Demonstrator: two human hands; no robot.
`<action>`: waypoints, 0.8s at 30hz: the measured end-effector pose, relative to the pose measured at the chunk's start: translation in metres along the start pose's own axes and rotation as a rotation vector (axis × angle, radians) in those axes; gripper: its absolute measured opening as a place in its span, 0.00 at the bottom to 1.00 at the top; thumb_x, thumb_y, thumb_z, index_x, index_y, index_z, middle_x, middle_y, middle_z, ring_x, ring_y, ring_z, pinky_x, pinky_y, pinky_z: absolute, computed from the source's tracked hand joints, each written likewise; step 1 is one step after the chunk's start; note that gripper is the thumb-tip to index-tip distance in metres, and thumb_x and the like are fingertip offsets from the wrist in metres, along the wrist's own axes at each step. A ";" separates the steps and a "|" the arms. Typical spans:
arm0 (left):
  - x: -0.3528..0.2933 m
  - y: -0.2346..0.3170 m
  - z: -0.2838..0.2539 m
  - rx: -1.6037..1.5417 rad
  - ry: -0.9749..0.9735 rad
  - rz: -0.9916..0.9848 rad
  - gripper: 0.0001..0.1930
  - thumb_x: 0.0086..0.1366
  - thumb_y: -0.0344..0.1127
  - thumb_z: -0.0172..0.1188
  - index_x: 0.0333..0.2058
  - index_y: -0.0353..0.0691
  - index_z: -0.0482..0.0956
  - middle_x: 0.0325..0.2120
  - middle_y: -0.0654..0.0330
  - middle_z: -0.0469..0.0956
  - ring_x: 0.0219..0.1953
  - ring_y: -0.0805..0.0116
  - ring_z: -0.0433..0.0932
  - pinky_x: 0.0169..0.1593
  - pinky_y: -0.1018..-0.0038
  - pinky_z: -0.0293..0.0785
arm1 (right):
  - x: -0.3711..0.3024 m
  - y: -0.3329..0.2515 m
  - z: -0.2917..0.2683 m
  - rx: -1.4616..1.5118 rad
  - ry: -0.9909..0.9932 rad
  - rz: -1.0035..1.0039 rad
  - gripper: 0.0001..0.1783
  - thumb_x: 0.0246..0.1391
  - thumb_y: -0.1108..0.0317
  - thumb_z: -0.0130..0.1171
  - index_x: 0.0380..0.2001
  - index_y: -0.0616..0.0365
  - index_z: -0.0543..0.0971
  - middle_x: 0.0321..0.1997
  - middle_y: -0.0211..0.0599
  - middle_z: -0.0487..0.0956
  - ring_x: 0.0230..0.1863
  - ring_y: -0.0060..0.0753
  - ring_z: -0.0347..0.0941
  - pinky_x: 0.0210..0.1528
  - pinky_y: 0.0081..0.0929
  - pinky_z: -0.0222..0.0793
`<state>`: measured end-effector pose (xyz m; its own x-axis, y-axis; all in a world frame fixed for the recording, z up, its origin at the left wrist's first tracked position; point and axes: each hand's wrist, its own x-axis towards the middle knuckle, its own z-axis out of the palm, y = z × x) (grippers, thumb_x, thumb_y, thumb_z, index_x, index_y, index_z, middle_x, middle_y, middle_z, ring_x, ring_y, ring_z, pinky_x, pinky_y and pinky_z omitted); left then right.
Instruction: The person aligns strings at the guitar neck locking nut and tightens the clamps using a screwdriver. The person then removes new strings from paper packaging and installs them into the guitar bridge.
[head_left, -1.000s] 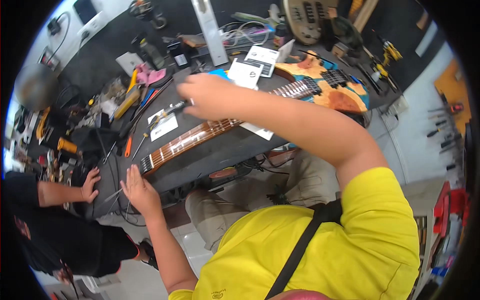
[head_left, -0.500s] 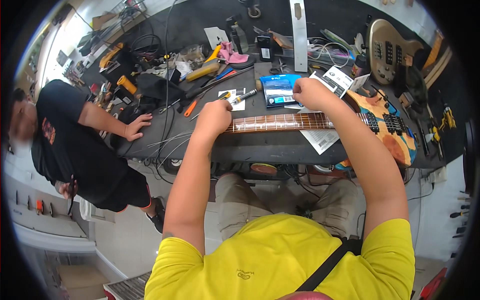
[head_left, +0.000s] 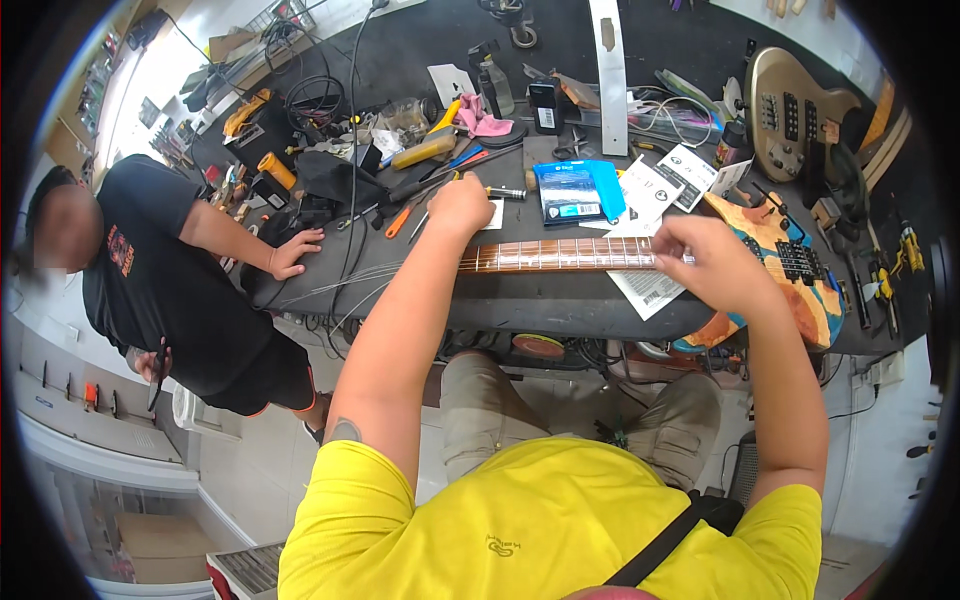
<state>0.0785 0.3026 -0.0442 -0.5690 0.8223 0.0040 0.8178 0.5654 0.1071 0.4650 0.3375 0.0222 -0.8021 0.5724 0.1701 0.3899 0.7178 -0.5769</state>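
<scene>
A guitar with a marbled tan-and-blue body [head_left: 798,285] lies across the bench, its fretted neck [head_left: 560,256] pointing left. Loose thin strings [head_left: 345,280] fan out past my left forearm, which hides the neck's far end. My left hand [head_left: 460,207] is closed just beyond the neck, beside a dark metal tool [head_left: 506,192]; a thin shaft shows below it, and its contents are hidden. Over the body end of the neck, my right hand [head_left: 708,262] has its fingers curled inward; what they pinch is too small to name. A blue packet [head_left: 572,193] lies beyond the neck.
Another person [head_left: 150,270] stands at the left, one hand [head_left: 296,254] resting on the bench. Printed sheets [head_left: 645,192] lie beside the packet. An orange-handled tool [head_left: 398,220], pink cloth [head_left: 484,121], upright metal bar [head_left: 609,90] and gold guitar [head_left: 795,110] occupy the bench.
My right hand has left the blue packet and come nearer and right, over the neck. My left hand has shifted farther forward. The whole view has slid slightly.
</scene>
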 end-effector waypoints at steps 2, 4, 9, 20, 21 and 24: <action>0.002 0.008 0.001 0.017 -0.015 -0.047 0.23 0.68 0.49 0.67 0.56 0.40 0.87 0.60 0.46 0.84 0.64 0.49 0.82 0.64 0.57 0.79 | -0.023 0.003 -0.004 -0.010 0.031 -0.066 0.10 0.60 0.70 0.69 0.41 0.65 0.83 0.34 0.43 0.83 0.36 0.39 0.82 0.44 0.37 0.77; 0.002 0.012 0.002 0.068 -0.167 -0.067 0.32 0.66 0.60 0.71 0.57 0.41 0.87 0.63 0.50 0.82 0.67 0.51 0.80 0.66 0.59 0.78 | -0.044 0.001 -0.012 0.028 0.017 -0.074 0.09 0.58 0.72 0.70 0.39 0.65 0.82 0.34 0.42 0.82 0.35 0.39 0.82 0.42 0.36 0.77; 0.011 0.014 -0.007 0.138 -0.166 0.036 0.38 0.58 0.69 0.73 0.49 0.37 0.91 0.51 0.48 0.89 0.55 0.49 0.87 0.58 0.60 0.83 | -0.076 0.004 -0.015 0.067 0.071 -0.085 0.08 0.57 0.76 0.70 0.38 0.65 0.81 0.34 0.41 0.82 0.36 0.38 0.83 0.41 0.34 0.78; 0.015 0.035 -0.006 0.180 -0.182 0.046 0.31 0.56 0.61 0.70 0.50 0.41 0.92 0.51 0.49 0.89 0.55 0.52 0.88 0.59 0.61 0.83 | -0.074 -0.024 -0.013 0.119 0.053 -0.155 0.08 0.57 0.76 0.69 0.38 0.65 0.81 0.37 0.43 0.82 0.38 0.43 0.84 0.35 0.35 0.81; 0.014 0.034 -0.006 0.191 -0.196 0.048 0.30 0.57 0.58 0.70 0.50 0.41 0.91 0.51 0.49 0.89 0.55 0.54 0.88 0.59 0.62 0.83 | -0.072 -0.029 -0.011 0.117 0.029 -0.153 0.08 0.56 0.75 0.69 0.38 0.65 0.81 0.37 0.44 0.82 0.38 0.44 0.83 0.35 0.36 0.81; 0.016 0.035 -0.001 0.227 -0.207 -0.001 0.25 0.61 0.51 0.68 0.51 0.41 0.91 0.52 0.48 0.89 0.56 0.50 0.87 0.59 0.59 0.83 | -0.067 -0.036 -0.005 0.076 0.034 -0.217 0.09 0.56 0.75 0.70 0.38 0.64 0.81 0.38 0.44 0.83 0.39 0.46 0.83 0.37 0.37 0.81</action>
<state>0.0980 0.3354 -0.0396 -0.5596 0.8040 -0.2013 0.8287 0.5472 -0.1178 0.5067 0.2754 0.0362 -0.8470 0.4220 0.3232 0.1737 0.7943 -0.5821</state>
